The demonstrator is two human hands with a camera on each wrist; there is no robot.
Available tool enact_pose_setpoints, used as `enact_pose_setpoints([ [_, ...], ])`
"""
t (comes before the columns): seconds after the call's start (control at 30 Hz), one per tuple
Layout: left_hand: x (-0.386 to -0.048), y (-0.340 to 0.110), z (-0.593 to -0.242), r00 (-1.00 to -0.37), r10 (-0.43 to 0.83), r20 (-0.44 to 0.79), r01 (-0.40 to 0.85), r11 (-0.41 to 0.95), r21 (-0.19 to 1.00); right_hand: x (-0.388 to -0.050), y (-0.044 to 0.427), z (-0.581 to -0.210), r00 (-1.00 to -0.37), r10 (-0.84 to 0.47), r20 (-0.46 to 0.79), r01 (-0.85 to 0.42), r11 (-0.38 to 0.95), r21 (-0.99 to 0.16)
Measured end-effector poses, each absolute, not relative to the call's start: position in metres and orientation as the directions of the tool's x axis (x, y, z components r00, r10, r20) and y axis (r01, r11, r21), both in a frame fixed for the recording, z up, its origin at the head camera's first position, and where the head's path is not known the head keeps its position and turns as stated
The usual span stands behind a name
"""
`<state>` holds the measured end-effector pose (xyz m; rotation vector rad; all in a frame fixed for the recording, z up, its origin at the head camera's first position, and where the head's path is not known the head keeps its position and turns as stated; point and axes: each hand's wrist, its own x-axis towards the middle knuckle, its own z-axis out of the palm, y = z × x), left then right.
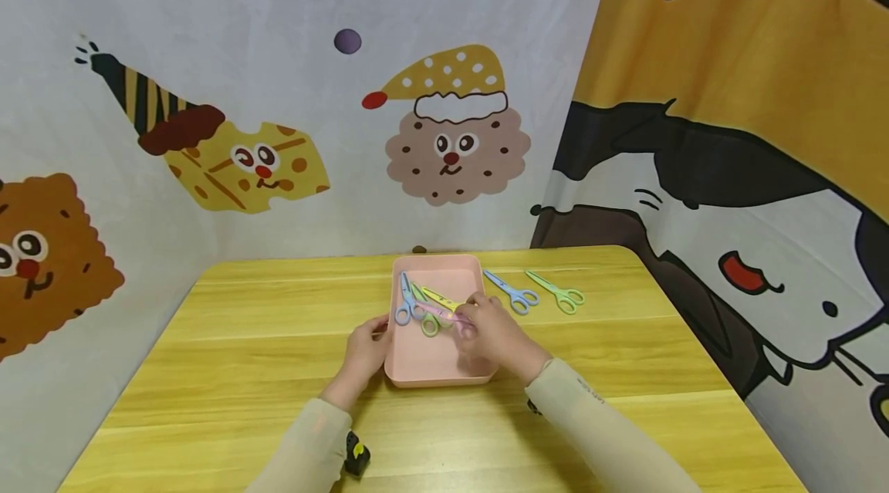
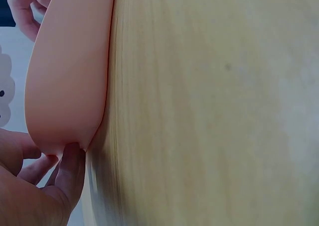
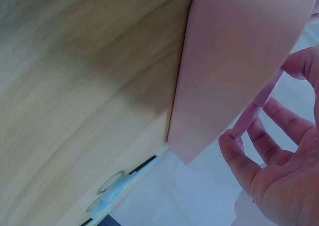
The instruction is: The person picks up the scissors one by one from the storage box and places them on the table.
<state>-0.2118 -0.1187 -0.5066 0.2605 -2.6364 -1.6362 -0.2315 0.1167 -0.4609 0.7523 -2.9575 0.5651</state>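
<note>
My right hand (image 1: 489, 327) is over the right side of a pink tray (image 1: 437, 369) and pinches pink scissors (image 1: 435, 311) by the handle end. In the right wrist view, thumb and fingers of the right hand (image 3: 279, 161) hold the pink scissors (image 3: 249, 117) above the tray's rim. Under and beside the pink pair lie blue scissors (image 1: 405, 296), green scissors (image 1: 430, 325) and yellow scissors (image 1: 439, 298) in the tray. My left hand (image 1: 366, 352) holds the tray's left wall. The left wrist view shows the left hand's fingers (image 2: 71, 171) against the tray's wall (image 2: 70, 71).
On the wooden table (image 1: 278, 339), to the tray's right, lie other blue scissors (image 1: 510, 292) and other green scissors (image 1: 556, 292). Behind the table hangs a white cloth (image 1: 278, 76) with cartoon prints. A printed yellow curtain (image 1: 764, 53) hangs at the right.
</note>
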Motion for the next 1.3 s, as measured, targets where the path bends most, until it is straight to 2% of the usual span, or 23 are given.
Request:
enact_pose_setpoints([
  [0.37, -0.212, -0.119, -0.507, -0.987, -0.149, -0.064, -0.124, 0.434, 0.892, -0.232, 0.121, -0.453, -0.895, -0.430, 0.122, -0.444, 0.823, -0.354],
  [1.07, -0.212, -0.118, -0.506, -0.985, -0.157, -0.073, -0.136, 0.439, 0.888, -0.238, 0.137, -0.453, -0.887, -0.419, 0.195, -0.462, 0.808, -0.366],
  [1.3, -0.211, -0.118, -0.505, -0.985, -0.157, -0.076, -0.139, 0.442, 0.886, -0.239, 0.141, -0.451, -0.896, -0.412, 0.166, -0.443, 0.811, -0.383],
])
